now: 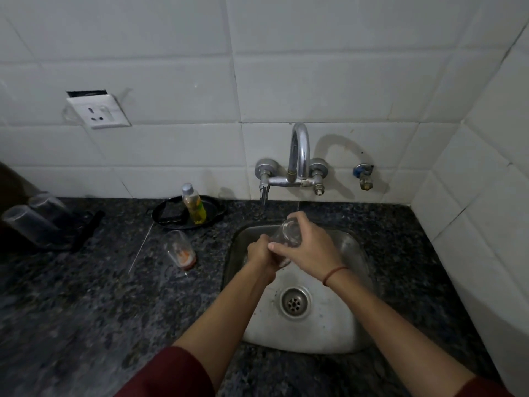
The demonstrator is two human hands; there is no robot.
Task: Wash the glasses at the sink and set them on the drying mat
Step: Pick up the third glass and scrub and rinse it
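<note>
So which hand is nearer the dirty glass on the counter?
Left. The left hand is right of the dirty glass; the right hand, farther right. Both hold the clear glass.

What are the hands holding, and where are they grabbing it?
A clear glass, tilted over the sink. The right hand wraps round its side near the upper end, and the left hand grips its lower end.

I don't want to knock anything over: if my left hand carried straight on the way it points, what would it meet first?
The glass that your right hand grips over the sink. The left hand seems to hold its near end, though depth is unclear.
</note>
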